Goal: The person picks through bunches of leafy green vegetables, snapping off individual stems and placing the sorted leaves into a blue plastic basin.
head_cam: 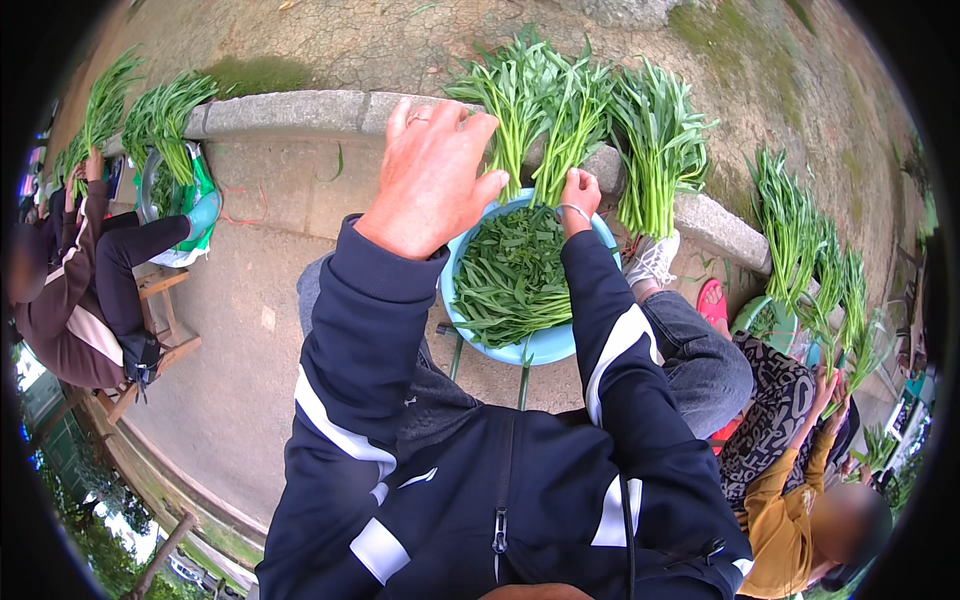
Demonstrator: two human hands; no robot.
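My left hand [439, 172] is raised just left of a bundle of long-stemmed leafy greens [514, 139], its thumb apart from its fingers and nothing visible in it. Its palm is hidden from me. With my right hand [581, 196] I pinch the lower stems of the middle bundle of greens [559, 150]. Both bundles lean on the stone curb, cut ends over the far rim of a light-blue plastic basin [534, 351]. Loose leaves and short stems [517, 262] fill much of the basin, which stands between my knees.
Another bundle of greens [660, 150] leans against the curb [285, 114] at right. A seated person [75, 300] at left handles greens beside a green-and-white bag [199, 232]. At right, a person in a mustard top [780, 517] holds stems near a green basin [776, 322].
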